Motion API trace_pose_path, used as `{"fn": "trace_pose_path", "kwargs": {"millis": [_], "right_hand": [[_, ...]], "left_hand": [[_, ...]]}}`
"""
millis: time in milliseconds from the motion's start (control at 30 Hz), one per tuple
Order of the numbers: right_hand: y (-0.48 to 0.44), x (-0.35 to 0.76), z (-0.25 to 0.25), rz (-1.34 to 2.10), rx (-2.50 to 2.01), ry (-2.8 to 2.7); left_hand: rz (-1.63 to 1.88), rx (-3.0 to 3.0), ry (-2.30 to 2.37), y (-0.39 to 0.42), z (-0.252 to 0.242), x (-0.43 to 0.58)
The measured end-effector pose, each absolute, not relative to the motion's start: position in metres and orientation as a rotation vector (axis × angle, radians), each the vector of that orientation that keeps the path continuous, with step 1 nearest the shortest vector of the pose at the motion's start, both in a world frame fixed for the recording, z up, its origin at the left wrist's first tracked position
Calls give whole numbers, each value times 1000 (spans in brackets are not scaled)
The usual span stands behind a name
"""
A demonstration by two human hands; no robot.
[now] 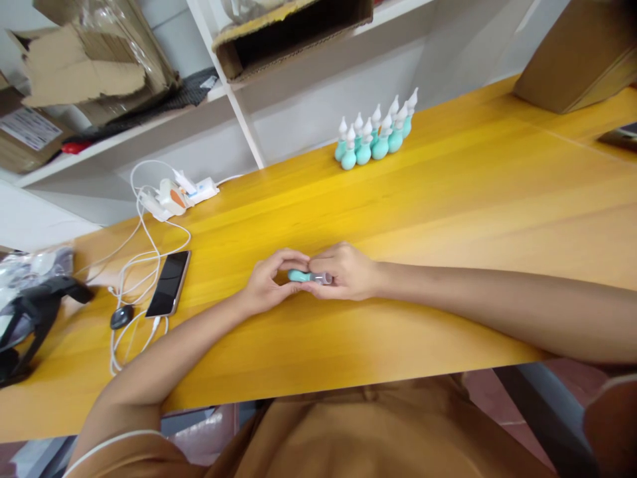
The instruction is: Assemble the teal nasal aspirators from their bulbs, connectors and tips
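Observation:
Both hands meet over the middle of the wooden table. Between them lies a teal bulb (297, 275) joined to a clear tube (322, 279), which points to the right. My left hand (269, 280) curls its fingers and thumb around the bulb end. My right hand (348, 272) is closed on the clear tube, whose open end shows beside the palm. Farther back stand several teal bulbs with white pointed tips (381, 145), upright in a close group.
A phone (169, 284), white cables and a power strip (202, 191) lie at the left. A black device (34, 318) is at the far left. Cardboard boxes (572, 60) stand at the back right and on the shelf (243, 126).

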State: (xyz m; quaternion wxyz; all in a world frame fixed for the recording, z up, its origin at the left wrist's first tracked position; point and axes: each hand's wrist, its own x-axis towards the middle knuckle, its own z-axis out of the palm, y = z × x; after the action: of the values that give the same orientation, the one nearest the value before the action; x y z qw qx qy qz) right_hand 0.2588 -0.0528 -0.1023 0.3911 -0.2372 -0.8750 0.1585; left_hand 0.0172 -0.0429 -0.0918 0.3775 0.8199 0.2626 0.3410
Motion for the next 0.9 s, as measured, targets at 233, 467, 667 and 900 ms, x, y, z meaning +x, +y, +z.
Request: {"fn": "trace_pose_path", "kwargs": {"millis": [233,467,667,900], "right_hand": [[-52,261,-92,838,-479,-2150],[-22,285,-83,595,-594,-2200],[1,309,-77,336,-570,-2708],[7,310,-78,472,-771,-2772]], "left_hand": [[830,1954,683,-43,-91,20],[1107,1871,795,-28,-94,25],[1043,1903,903,-23,-96,25],[973,2006,930,-31,-91,25]]}}
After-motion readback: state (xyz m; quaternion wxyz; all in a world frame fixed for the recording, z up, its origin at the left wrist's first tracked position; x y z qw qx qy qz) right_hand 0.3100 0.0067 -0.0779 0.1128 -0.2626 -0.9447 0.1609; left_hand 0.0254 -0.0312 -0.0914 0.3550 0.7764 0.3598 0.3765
